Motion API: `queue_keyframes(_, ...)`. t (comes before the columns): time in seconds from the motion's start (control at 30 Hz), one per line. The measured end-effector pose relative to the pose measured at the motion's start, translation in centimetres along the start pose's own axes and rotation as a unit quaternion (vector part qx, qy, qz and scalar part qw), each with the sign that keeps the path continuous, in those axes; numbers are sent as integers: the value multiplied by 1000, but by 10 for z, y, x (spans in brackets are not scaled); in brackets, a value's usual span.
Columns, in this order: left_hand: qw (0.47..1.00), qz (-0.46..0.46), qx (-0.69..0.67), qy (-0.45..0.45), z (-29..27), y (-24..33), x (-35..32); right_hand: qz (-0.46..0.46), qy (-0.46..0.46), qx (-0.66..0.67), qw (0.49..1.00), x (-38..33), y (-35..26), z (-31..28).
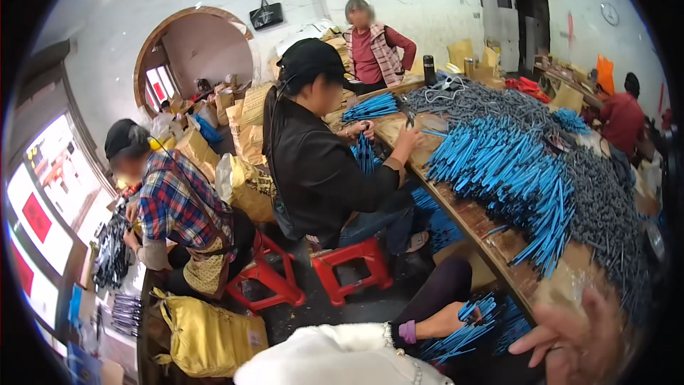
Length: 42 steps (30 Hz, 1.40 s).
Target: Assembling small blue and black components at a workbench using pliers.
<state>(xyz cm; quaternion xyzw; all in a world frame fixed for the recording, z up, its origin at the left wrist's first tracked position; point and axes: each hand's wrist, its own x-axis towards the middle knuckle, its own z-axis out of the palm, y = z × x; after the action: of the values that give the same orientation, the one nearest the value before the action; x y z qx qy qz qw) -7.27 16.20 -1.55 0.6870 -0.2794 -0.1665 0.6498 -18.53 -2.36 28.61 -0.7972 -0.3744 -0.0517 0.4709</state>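
Note:
My left hand (443,322) is low in the middle of the view, closed around a bundle of thin blue rods (467,335) that fans out to the right below the table edge. A white sleeve (342,356) and a purple cuff lead to it. My right hand (573,346) is blurred at the lower right. Its fingers are spread and hold nothing, just over the near end of the long wooden table (499,242). A large heap of blue rods (513,171) lies on the table beyond that hand. Dark grey rods (605,207) are piled beside the heap.
A person in a black cap and jacket (320,164) sits on a red stool (353,267) at the table, handling blue rods. Another in a plaid shirt (174,203) sits at the left. Two more people work at the far end and right. Yellow sacks (206,339) lie on the floor.

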Motion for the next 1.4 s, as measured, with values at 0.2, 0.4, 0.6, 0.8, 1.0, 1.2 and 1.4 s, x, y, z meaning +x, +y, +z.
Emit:
queue_keyframes(0.2,998,-22,26,-46,2,24,-11,-119,286,-81,947,1,6,-27)
queue_keyframes(0.4,995,-100,-2,26,14,5,9,-26,344,-227,911,-128,8,-65)
queue_keyframes(0.6,991,-112,7,-79,68,32,17,95,392,-238,884,-174,-21,-46)
queue_keyframes(0.8,976,-12,26,-218,125,71,35,175,445,-179,860,-206,19,-69)
queue_keyframes(1.0,965,-109,64,-229,83,52,62,194,434,-278,835,-208,94,-65)
queue_keyframes(1.2,973,-13,26,-230,29,58,45,428,254,-598,629,-274,242,-31)
queue_keyframes(1.4,974,-20,-35,-224,4,53,15,546,266,-555,568,-388,311,-32)
